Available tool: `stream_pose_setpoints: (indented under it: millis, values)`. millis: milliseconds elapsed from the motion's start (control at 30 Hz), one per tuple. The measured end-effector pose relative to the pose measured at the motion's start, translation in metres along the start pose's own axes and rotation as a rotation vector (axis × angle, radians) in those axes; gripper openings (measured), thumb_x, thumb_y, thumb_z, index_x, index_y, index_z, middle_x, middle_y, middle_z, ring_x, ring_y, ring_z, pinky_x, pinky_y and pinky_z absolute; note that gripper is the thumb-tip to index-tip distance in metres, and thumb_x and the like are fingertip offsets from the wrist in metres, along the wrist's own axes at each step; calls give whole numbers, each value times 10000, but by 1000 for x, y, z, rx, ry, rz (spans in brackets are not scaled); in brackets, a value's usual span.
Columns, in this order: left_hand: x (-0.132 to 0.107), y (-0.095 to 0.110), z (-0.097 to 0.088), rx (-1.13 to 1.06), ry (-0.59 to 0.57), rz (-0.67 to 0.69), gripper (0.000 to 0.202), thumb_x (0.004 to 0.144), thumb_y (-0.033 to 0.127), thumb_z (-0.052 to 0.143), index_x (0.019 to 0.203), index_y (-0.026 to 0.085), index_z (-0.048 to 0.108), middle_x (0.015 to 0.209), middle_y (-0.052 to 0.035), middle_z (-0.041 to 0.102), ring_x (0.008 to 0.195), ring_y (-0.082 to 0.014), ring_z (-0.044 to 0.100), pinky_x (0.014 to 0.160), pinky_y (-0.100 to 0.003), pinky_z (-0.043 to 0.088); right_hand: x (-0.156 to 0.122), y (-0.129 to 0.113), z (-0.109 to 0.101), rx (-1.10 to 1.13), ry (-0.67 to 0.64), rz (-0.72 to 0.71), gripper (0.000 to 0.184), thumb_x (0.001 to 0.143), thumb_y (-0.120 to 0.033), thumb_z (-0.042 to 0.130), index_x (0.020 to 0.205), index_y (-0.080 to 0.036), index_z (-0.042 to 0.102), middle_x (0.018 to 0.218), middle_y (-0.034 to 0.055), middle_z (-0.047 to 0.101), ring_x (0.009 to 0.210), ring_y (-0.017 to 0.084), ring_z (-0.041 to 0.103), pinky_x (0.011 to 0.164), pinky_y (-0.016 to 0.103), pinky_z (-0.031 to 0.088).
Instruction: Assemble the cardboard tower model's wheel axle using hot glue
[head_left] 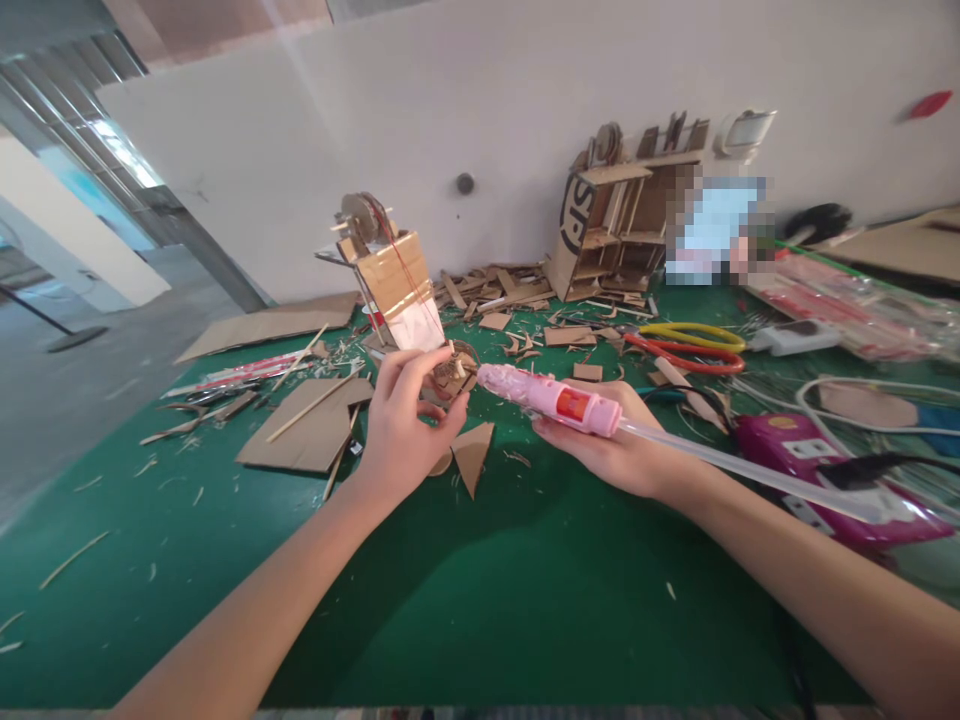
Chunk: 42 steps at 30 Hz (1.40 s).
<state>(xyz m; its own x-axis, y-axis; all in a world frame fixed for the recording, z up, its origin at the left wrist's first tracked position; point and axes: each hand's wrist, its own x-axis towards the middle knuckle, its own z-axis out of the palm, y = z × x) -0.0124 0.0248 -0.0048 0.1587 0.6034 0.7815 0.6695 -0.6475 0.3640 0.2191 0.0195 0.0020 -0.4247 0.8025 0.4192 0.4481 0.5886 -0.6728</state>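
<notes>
Glue gun lies in right hand, fingers wrapped around body, nozzle turned leftward, probably so that tip can meet small cardboard piece. Left hand is half curled, thumb and fingertips pinching this piece by its edges, over green table; such grip seems to leave middle free for nozzle. Clear glue stick juts from gun's rear, maybe for easy feeding. Cardboard model stands just behind left hand, likely for easy reach.
</notes>
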Motion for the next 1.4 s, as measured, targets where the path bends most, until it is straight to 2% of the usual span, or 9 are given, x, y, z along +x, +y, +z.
stream_pose_setpoints:
  millis: [433,733,967,1400]
  values:
    - [-1,-1,1,8,1,0,417,769,201,706,1143,210,522,1076,-62,491,751,-105,557,487,-166,528,-1,0,1,-9,0,2,272,852,-314,568,652,-197,425,602,-38,446,525,93,438,498,230,326]
    - [-2,-4,2,16,6,32,400,794,231,688,1152,214,510,1080,-53,492,648,-71,537,478,-188,504,-1,1,2,-20,-16,20,281,851,-345,575,656,-196,439,611,-34,466,536,99,446,502,236,330]
    - [-1,-4,1,29,-1,42,419,791,209,694,1165,209,504,1074,-50,490,681,-77,545,493,-186,508,-1,-2,1,11,-15,-22,274,860,-320,564,655,-194,432,616,-37,462,524,88,446,500,226,335]
    - [-1,-4,1,42,8,32,414,801,234,688,1170,225,502,1095,-51,494,668,-75,533,521,-204,522,-1,-1,0,-21,-12,0,270,859,-335,560,669,-201,422,622,-32,455,542,102,450,515,237,340]
